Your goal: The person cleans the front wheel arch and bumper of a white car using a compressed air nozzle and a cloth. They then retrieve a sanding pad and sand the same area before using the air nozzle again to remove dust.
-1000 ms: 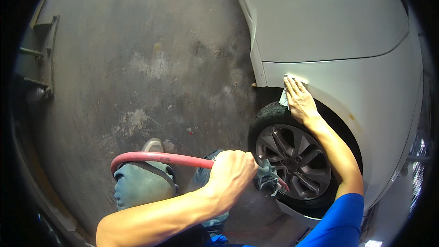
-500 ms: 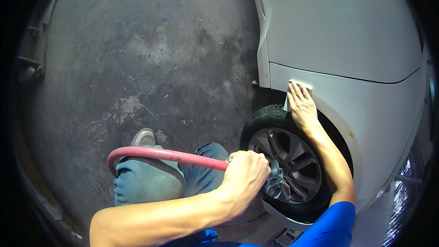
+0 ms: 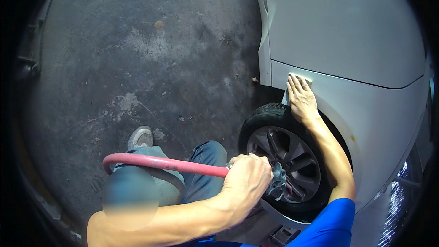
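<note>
My left hand (image 3: 249, 174) is closed around the end of a red hose (image 3: 183, 164), in front of the wheel (image 3: 288, 155). Just beyond its fingers is a crumpled, clear-greenish piece (image 3: 277, 181) that looks like plastic; whatever fitting is inside my fist is hidden. My right hand (image 3: 302, 100) lies with long, straight fingers over a flat pad (image 3: 308, 83), pressing it against the pale fender (image 3: 356, 110) above the wheel arch. Only the pad's edges show past the fingers, and a pale flap hangs beside them.
A pale car panel (image 3: 343, 27) fills the upper right, with a dark seam along it. Stained concrete floor (image 3: 137, 64) spreads to the left. My bent knee (image 3: 206, 160) and shoe (image 3: 140, 137) are below the hose. Dark metal parts (image 3: 32, 64) stand at the left rim.
My right hand has slid slightly up and left on the fender, with the pad under it. The hose's loop has dropped a little, and my left hand still grips its end.
</note>
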Demonstrator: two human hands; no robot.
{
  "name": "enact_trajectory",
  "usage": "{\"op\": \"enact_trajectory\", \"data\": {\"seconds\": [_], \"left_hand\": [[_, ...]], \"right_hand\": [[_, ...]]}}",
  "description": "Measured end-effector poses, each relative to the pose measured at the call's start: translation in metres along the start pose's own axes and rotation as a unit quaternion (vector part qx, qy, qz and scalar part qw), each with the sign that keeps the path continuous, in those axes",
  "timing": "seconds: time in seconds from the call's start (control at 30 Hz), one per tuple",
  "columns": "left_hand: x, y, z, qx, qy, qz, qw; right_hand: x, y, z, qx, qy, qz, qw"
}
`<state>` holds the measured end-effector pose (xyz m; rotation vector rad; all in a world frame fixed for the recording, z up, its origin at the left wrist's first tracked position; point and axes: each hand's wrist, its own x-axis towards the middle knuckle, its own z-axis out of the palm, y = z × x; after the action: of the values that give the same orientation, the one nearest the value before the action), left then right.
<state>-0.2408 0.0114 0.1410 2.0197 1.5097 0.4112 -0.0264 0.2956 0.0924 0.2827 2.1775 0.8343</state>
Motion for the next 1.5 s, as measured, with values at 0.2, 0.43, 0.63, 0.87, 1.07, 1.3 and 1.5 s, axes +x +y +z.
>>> {"op": "enact_trajectory", "data": {"seconds": [0.2, 0.43, 0.63, 0.87, 1.07, 1.3, 1.5], "left_hand": [[-0.003, -0.003, 0.001, -0.001, -0.013, -0.005, 1.000], [-0.006, -0.010, -0.009, 0.010, 0.001, -0.019, 1.000], [-0.008, -0.012, -0.008, 0.009, -0.001, -0.029, 1.000], [-0.003, -0.018, -0.017, -0.007, -0.018, -0.034, 0.999], [0.008, -0.008, -0.010, -0.022, -0.010, 0.002, 1.000], [0.006, 0.002, -0.008, -0.014, -0.013, 0.012, 1.000], [0.009, -0.003, -0.002, -0.005, -0.040, 0.015, 0.999]], "right_hand": [[0.046, -0.015, 0.043, -0.077, -0.025, -0.018, 0.997], [0.034, 0.000, 0.029, -0.050, -0.010, -0.034, 0.998], [0.063, -0.017, 0.055, -0.046, -0.028, -0.011, 0.998], [0.065, -0.019, 0.038, -0.034, -0.037, 0.005, 0.999], [-0.035, 0.034, -0.039, -0.004, 0.030, 0.076, 0.997], [-0.069, 0.024, -0.045, 0.010, 0.038, 0.116, 0.993], [-0.066, 0.024, -0.046, 0.067, 0.044, 0.115, 0.990]]}}
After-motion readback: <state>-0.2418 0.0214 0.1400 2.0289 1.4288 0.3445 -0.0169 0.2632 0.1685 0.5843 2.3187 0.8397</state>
